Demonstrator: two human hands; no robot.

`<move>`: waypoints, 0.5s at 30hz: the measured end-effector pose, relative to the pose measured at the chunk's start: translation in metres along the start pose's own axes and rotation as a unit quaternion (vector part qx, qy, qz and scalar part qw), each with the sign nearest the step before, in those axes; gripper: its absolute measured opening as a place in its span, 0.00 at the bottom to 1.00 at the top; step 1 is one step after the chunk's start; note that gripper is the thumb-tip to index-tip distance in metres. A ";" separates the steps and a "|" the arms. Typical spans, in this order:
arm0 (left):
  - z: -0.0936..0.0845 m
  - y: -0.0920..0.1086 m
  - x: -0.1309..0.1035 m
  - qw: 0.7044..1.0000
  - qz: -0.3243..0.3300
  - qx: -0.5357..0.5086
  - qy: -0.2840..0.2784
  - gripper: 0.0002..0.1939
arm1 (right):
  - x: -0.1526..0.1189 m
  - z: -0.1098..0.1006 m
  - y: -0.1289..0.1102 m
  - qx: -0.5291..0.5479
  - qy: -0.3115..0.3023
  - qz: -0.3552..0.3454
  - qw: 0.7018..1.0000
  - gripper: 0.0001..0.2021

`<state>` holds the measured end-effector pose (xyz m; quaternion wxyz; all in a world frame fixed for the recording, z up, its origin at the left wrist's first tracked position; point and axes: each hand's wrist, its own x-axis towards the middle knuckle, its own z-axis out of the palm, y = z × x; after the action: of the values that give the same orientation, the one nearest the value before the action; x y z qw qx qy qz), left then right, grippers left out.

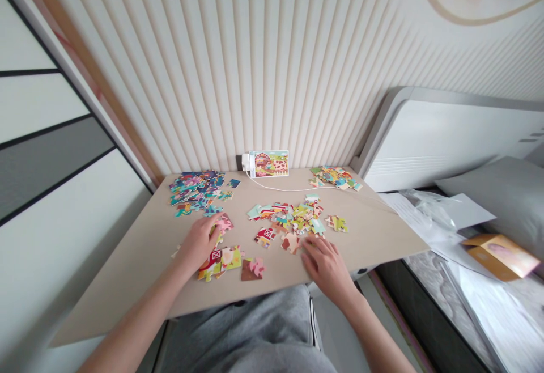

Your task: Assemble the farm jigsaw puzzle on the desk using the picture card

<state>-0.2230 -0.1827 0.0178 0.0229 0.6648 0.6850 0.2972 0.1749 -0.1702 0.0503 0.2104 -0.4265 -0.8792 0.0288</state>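
Observation:
My left hand (201, 244) is closed at the left of the table, its fingertips at a pink puzzle piece (225, 223). Just below it lie green and red barn pieces (221, 261), with a brown piece showing a pink pig (252, 269) to their right. My right hand (322, 259) rests with fingers spread at the lower edge of the middle pile of pieces (302, 217), fingertips on or beside a piece partly hidden under them. Near those fingers are a brown-and-cream piece (290, 243) and a red barn piece (266, 236).
A picture card of a farm (269, 164) leans on the ribbed wall beside a white plug (245, 162) with a cable. Blue-purple pieces (198, 190) lie back left, another pile (335, 177) back right, a loose green piece (337, 224) nearer. A bed with papers (493, 305) stands right.

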 end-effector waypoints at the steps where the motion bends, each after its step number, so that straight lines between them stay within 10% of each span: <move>1: 0.002 -0.003 -0.001 1.000 0.005 0.008 0.005 0.23 | -0.002 -0.001 0.006 -0.003 0.003 0.005 1.000 0.15; 7: 0.008 -0.014 -0.004 0.999 0.010 0.036 0.025 0.23 | -0.007 -0.003 0.032 -0.026 0.040 0.022 0.999 0.14; 15: 0.006 -0.016 -0.007 0.996 0.022 0.080 0.038 0.23 | 0.005 0.009 -0.031 0.058 0.004 -0.059 0.997 0.17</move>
<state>-0.2341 -0.1860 0.0035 -0.0629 0.6673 0.6924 0.2670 0.1458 -0.1847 0.0512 0.2397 -0.3610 -0.8988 0.0660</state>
